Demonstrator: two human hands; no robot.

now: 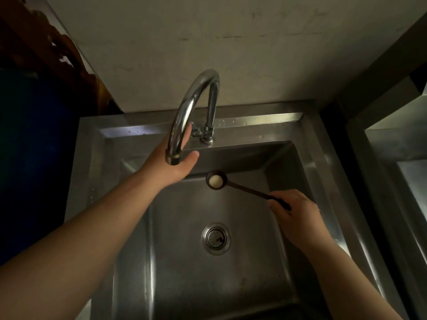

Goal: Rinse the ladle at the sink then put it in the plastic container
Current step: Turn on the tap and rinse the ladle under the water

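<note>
A steel sink [307, 181] is seen from above, a curved tap [184, 112] rising from its back edge. The left hand [171, 165] is stretched flat, fingers apart, behind the spout. The ladle [242, 187] is gripped by its handle in the right hand [298, 218], its bowl held over the basin near the back wall. A drain [216, 238] is set mid-floor.

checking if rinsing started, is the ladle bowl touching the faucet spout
Apart. The head view shows the ladle bowl lower and to the right of the faucet outlet, with bare sink wall between them; the right hand holds its handle.
</note>
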